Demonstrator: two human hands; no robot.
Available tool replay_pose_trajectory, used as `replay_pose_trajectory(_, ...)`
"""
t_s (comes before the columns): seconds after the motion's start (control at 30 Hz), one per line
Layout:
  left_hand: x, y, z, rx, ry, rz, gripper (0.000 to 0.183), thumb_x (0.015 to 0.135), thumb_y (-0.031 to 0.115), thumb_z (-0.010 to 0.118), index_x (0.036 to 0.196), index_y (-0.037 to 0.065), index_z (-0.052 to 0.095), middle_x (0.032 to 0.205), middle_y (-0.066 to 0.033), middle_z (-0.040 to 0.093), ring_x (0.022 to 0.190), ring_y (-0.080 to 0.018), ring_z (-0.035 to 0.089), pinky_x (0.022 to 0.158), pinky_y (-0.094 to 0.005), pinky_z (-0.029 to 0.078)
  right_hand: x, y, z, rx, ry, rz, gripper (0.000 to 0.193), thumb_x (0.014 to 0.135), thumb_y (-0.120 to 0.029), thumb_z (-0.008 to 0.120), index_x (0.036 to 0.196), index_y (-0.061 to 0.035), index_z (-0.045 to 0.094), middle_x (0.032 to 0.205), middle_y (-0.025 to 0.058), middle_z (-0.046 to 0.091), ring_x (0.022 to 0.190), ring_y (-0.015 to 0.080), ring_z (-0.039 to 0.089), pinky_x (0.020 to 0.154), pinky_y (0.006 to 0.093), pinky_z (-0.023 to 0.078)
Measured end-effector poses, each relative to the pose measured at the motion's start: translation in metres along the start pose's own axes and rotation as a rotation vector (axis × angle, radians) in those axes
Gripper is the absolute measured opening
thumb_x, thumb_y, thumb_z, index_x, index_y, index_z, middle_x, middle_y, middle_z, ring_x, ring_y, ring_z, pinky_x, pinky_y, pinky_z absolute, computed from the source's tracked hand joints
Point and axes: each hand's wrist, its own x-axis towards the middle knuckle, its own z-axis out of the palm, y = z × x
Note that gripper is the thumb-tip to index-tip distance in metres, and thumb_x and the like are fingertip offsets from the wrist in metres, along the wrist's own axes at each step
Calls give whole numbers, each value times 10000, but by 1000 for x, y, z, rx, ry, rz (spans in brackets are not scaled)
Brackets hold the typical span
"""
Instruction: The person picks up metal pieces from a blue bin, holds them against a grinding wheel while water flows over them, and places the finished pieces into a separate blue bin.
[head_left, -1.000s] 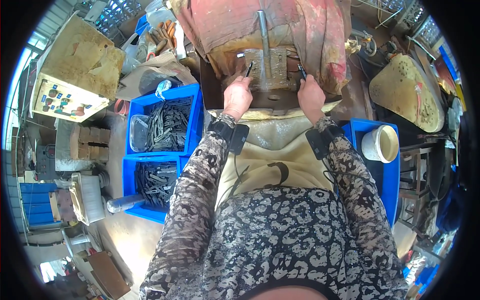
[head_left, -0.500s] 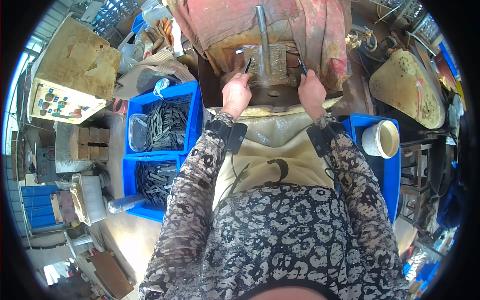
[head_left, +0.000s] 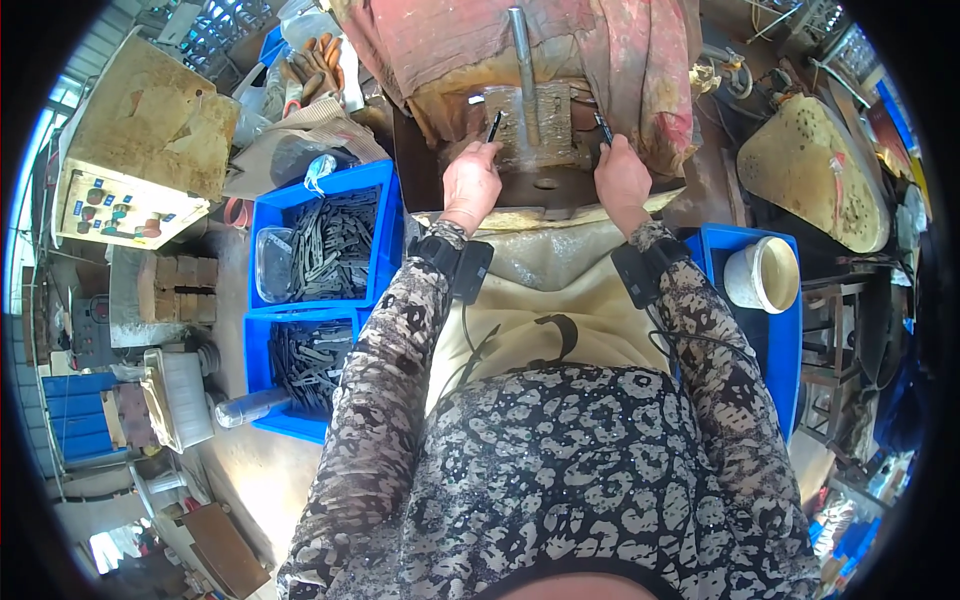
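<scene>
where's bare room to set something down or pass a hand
Bare floor shows between the lower left bin, brown panel and left sleeve. A gap lies between left hand and right hand, over the plate. Black strips crowd the lower left bin and upper left bin.

Slim dark strip (head_left: 495, 126) in the left hand (head_left: 471, 183), upper centre of the frame, leaning right, second strip (head_left: 602, 127) in the right hand (head_left: 622, 179), leaning left, lower ends hidden

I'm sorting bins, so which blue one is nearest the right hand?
The blue bin with the white bucket is nearest the right hand; the two bins of dark strips stand nearer the left hand.
</scene>
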Motion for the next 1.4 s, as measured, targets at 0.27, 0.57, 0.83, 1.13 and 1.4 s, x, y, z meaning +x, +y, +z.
replay_pose_trajectory(0.27,0,0,1,-21,25,-1,252,801,1,553,995,93,684,941,-135,647,895,-340,620,774,-411,507,2,8,8,16,30,-29,237,959,-308,472,952,-72,497,895,194,650,838,410,627,712,516,484)
replay_pose_trajectory(0.57,-1,1,1,-13,21,-12,240,809,5,554,991,91,686,951,-134,655,898,-342,622,776,-408,508,1,7,6,24,16,-15,237,957,-306,475,946,-70,499,912,193,651,845,410,626,714,512,484)
replay_pose_trajectory(0.83,-1,-4,4,-8,31,3,253,802,17,550,991,111,689,945,-128,653,882,-335,628,755,-413,513,1,5,6,22,7,-12,239,957,-308,476,952,-71,506,907,192,652,847,410,626,717,512,485)
replay_pose_trajectory(1.13,-1,-6,5,4,31,20,274,791,23,546,997,131,691,935,-121,650,870,-329,631,742,-418,516,1,8,7,53,4,-15,235,952,-300,486,953,-66,507,896,199,649,848,411,623,720,519,482)
replay_pose_trajectory(1.4,-2,-6,5,19,25,14,280,788,20,547,1001,134,690,936,-116,649,871,-328,631,743,-417,519,0,7,7,69,3,-18,236,951,-304,492,962,-70,511,889,201,647,843,412,622,715,521,481)
